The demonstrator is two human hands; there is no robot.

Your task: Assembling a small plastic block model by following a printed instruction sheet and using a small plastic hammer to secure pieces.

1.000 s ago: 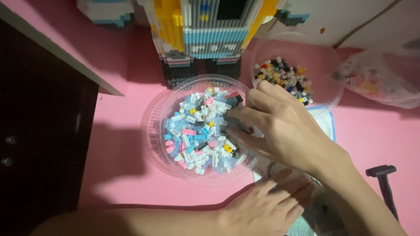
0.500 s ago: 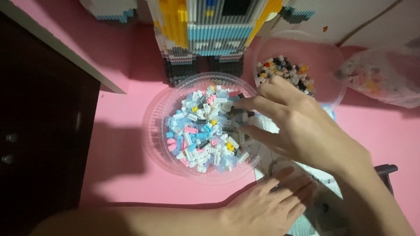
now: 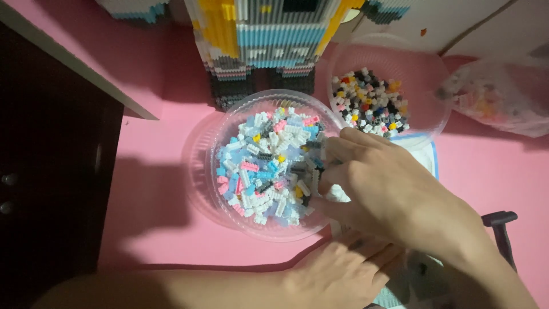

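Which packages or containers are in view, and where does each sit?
Near clear round tub: centre, pale blue, white and pink bricks; right hand reaches in.
Far clear round tub: upper right, dark mixed-colour bricks.
Clear plastic bag: far right, crumpled.
No labels, signs or screens.

A home hobby corner.
A pink tabletop (image 3: 154, 229) carried clear bowls of tiny building bricks (image 3: 269, 166) and a half-built block model (image 3: 269, 40).

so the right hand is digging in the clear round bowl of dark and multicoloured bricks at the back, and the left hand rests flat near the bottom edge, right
Not quite. In the head view the right hand reaches into the nearer clear round plastic bowl of white, blue and pink small bricks, not the back one. The left hand does rest flat near the bottom edge.
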